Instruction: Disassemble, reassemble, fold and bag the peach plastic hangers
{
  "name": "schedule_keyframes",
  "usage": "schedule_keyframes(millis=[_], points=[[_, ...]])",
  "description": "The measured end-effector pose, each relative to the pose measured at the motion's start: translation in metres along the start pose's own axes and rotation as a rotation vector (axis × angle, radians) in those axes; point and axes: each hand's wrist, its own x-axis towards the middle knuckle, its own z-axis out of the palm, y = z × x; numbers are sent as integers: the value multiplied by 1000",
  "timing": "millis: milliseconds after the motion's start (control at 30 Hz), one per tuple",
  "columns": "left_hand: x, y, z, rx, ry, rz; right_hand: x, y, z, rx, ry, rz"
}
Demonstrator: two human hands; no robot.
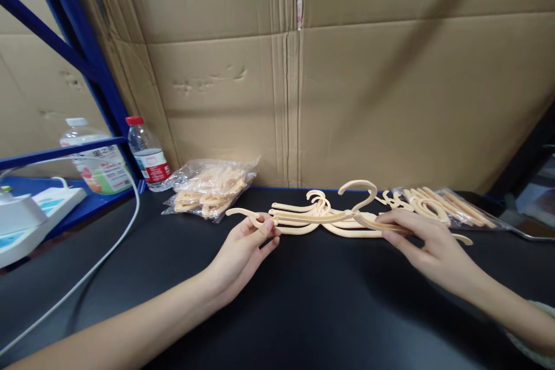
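Observation:
Both hands hold a cream-coloured clothes hanger above the black table, its hook upward. My left hand pinches it at the left, where a small curved end piece sticks out past the fingers. With its fingers closed, my right hand grips the right arm of the same hanger. Behind and below it lie more hangers of the same colour, their hooks together near the middle; the held one partly hides them. Loose hook pieces are to the right of these.
A clear bag of hanger parts lies at back left, another bag with straight pieces at back right. A red-capped bottle, a larger bottle, a power strip and a white cable are left. Cardboard walls the back.

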Motion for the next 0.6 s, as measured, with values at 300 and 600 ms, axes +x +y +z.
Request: schedule_keyframes(millis=[300, 600], points=[[-5, 7, 5, 31, -28, -47, -3, 2, -3, 35, 16, -3], [-6, 13, 7, 22, -186, -136, -5, 0, -5, 84, 59, -10]])
